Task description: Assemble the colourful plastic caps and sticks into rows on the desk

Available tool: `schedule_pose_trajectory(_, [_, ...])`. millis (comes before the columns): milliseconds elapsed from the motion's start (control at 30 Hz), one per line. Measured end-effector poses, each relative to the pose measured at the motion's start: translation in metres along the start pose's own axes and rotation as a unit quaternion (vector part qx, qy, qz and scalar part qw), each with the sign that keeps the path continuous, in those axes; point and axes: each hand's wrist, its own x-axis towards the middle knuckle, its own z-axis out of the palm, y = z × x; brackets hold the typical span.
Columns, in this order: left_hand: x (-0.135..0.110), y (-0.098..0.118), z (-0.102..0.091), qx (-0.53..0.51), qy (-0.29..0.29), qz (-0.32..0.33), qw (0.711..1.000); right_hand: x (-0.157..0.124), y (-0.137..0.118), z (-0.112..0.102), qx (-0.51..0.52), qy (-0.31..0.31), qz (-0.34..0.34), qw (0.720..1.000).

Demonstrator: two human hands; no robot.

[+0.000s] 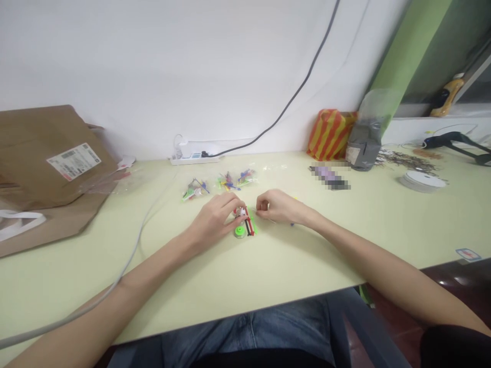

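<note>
My left hand (215, 217) is closed, its thumb and fingertips pinching a small plastic piece with white and red on it; its exact kind is too small to tell. Just below those fingertips lies a bright green round piece (240, 231) with a clear rim. Red, black and green plastic strips (250, 225) lie side by side right of the left fingertips. My right hand (279, 207) is curled in a pinch just right of the strips, with a thin pale line by its fingertips. Whatever it holds is hard to make out. Bits of yellow and blue show behind the right hand.
Clear bags of coloured plastic parts (229, 180) lie beyond my hands. A power strip (195, 159) stands by the wall. A grey cable (132, 255) crosses my left forearm. A brown paper bag (42, 158) is left; a striped bag (330, 134) and white spool (422, 181) are right.
</note>
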Motion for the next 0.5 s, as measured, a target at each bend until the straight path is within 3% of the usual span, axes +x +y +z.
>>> schedule_pose_trajectory(167, [0.0, 0.001, -0.001, -0.005, 0.009, -0.008, 1.0, 0.006, 0.0, 0.005, 0.153, 0.059, 0.027, 0.986])
schedule_pose_trajectory(300, [-0.001, -0.001, -0.001, -0.006, 0.008, -0.012, 1.0, 0.007, -0.006, 0.013, 0.26, 0.02, 0.087, 0.961])
schedule_pose_trajectory(500, [-0.002, -0.002, 0.0, -0.008, 0.011, -0.011, 1.0, 0.004, -0.015, 0.015, 0.321, 0.004, 0.133, 0.938])
